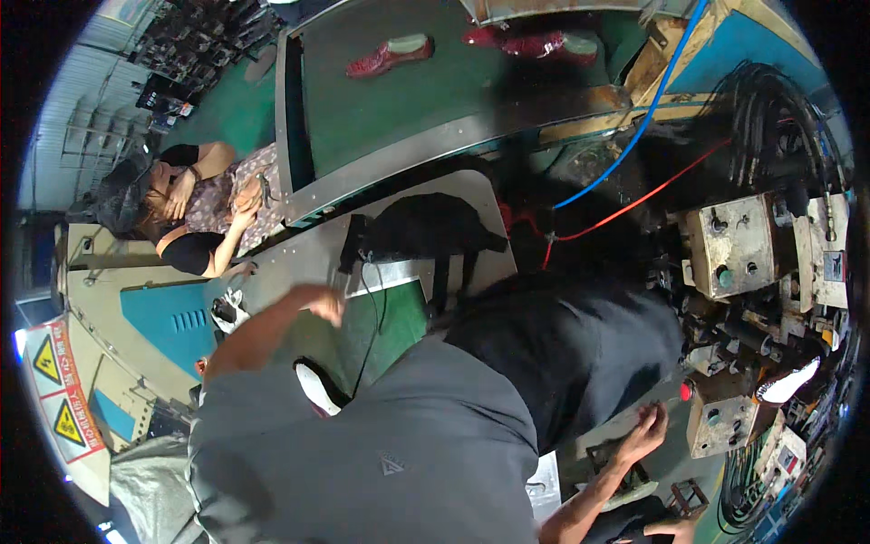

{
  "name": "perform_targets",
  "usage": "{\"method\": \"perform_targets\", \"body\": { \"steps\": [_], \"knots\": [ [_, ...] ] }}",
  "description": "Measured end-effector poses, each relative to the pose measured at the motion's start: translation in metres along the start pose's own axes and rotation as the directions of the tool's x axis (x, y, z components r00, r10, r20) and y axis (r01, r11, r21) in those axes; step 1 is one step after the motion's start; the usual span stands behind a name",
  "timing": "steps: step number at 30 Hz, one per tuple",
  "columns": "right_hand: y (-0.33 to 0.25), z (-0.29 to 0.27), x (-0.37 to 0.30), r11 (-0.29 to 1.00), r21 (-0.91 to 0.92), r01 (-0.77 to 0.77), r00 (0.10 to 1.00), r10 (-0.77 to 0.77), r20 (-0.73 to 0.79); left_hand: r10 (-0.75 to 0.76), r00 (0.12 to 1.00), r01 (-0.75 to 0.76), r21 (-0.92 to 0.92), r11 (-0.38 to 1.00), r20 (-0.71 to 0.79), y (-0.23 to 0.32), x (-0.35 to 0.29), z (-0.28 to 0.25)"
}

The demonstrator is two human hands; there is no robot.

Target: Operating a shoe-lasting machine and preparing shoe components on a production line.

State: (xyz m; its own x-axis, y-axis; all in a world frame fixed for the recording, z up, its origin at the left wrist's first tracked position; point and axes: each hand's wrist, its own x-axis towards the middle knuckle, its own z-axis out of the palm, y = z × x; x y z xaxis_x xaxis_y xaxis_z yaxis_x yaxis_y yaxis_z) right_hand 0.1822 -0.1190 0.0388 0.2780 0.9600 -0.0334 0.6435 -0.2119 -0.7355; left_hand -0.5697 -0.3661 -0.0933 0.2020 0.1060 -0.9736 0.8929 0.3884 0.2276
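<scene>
My left hand (319, 303) hangs over the edge of a metal bench, beside a black cloth-like item (430, 225) with dangling straps. Its fingers look curled and smeared, and I make out nothing in them. On the right, my right hand (643, 435) is held in the air with its fingers loosely bent and apart, holding nothing visible. Nearest to it is a worn control box (720, 426) with a red button (686, 392). A shoe with a white sole (788, 381) sits among the machine parts just above that box. A white and dark shoe (319, 388) shows below my left arm.
Red shoes (390, 56) lie on a green conveyor belt (381, 118) ahead. Another person (195, 204) sits at the far left. Blue hose (634, 145), orange hose (634, 204) and bundled cables run by the machine. A second control box (729, 245) stands at right.
</scene>
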Motion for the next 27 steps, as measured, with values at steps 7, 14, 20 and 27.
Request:
{"method": "perform_targets", "body": {
  "steps": [7, 14, 20, 27],
  "knots": [
    [-0.107, 0.089, 0.042, 0.952, 0.199, 0.233, 0.943, -0.271, 0.193, 0.644, 0.757, -0.634, -0.113, 0.765, 0.113, -0.007, 0.022, 0.174],
    [-0.129, 0.095, 0.007, 0.920, 0.118, 0.374, 0.897, -0.391, 0.205, 0.501, 0.865, -0.494, -0.145, 0.857, 0.018, 0.005, -0.035, 0.138],
    [-0.083, 0.097, -0.018, 0.938, 0.115, 0.327, 0.918, -0.344, 0.196, 0.416, 0.909, -0.411, -0.219, 0.885, -0.025, 0.028, -0.053, 0.132],
    [-0.065, 0.104, -0.035, 0.956, 0.161, 0.247, 0.943, -0.276, 0.189, 0.319, 0.945, -0.326, -0.337, 0.883, -0.077, 0.030, -0.048, 0.152]
  ]
}}
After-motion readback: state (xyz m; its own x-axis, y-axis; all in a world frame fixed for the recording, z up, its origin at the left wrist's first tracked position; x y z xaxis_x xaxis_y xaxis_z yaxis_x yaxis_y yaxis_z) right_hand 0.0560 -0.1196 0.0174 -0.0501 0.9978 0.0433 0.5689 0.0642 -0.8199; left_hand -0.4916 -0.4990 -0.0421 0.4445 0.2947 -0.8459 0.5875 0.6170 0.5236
